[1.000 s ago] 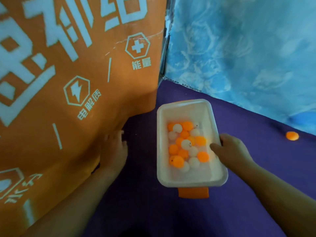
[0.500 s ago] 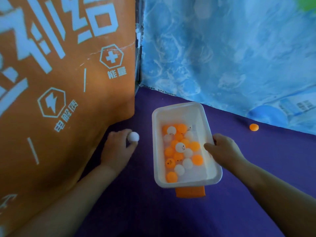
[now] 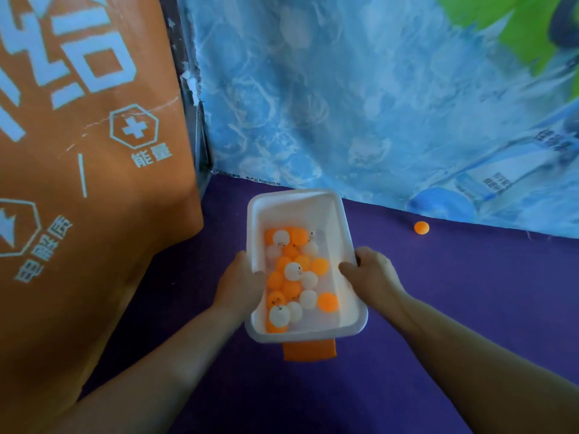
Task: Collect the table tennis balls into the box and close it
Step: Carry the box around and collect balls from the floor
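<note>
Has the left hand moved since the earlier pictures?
Yes. The left hand went right, from near the orange panel to the box rim.

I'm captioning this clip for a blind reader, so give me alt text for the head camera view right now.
Two bare hands hold a white box of orange and white table tennis balls by its long sides, the left hand and the right hand each curled over the rim. The box sits on a purple floor in a corner; one orange ball lies loose to the right.

A purple surface (image 3: 438, 308) carries a white box (image 3: 344, 227), with an orange flat piece (image 3: 308, 350) under its near end, and one orange ball (image 3: 421, 228) well apart.
</note>
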Motion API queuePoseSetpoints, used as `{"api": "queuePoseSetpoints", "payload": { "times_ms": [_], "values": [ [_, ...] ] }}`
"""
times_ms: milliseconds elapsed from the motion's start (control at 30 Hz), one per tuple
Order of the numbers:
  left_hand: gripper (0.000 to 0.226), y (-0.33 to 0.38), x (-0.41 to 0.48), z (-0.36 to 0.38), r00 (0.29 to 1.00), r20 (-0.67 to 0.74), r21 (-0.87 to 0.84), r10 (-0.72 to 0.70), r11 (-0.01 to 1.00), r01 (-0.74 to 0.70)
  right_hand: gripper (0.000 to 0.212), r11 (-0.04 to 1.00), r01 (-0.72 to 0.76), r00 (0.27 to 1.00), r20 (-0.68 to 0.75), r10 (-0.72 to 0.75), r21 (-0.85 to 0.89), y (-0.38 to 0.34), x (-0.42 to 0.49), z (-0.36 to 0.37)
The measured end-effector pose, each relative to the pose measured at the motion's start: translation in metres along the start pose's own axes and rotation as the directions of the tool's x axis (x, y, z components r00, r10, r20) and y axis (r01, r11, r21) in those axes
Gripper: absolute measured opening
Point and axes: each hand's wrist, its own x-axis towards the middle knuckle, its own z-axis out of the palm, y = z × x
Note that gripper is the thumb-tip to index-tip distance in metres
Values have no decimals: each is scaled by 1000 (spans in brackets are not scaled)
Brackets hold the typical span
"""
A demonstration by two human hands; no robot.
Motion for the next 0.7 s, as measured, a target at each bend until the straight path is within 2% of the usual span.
{"api": "queuePoseSetpoints", "payload": {
  "times_ms": [100, 167, 233, 367, 500, 600, 700],
  "values": [
    [3, 12, 9, 14, 999, -3, 43, 54, 998, -54, 30, 999, -39, 997, 70, 37, 21, 17, 16, -12],
    [9, 20, 18, 27, 998, -11, 94, 62, 994, -61, 40, 991, -114, 989, 106, 107, 64, 35, 36, -27],
    [16, 24, 30, 39, 998, 2, 174, 66, 983, -65, 33, 991, -130, 990, 61, 128, 22, 56, 59, -46],
    [24, 33, 61, 68, 998, 39, 273, 40, 961, -49, 14, 969, -122, 992, -4, 124, -216, 99, 101, -75],
    [22, 54, 90, 96, 996, 60, 324, 63, 943, -79, 14, 934, -236, 972, -72, 224, -270, 137, 145, -81],
    [19, 69, 102, 110, 993, 81, 350, 85, 930, -109, 31, 913, -260, 966, -103, 239, -314, 159, 178, -82],
    [2, 70, 107, 118, 994, 29, 405, 109, 907, -112, 46, 908, -258, 966, -103, 237, -329, 174, 209, -75]
  ]
}}
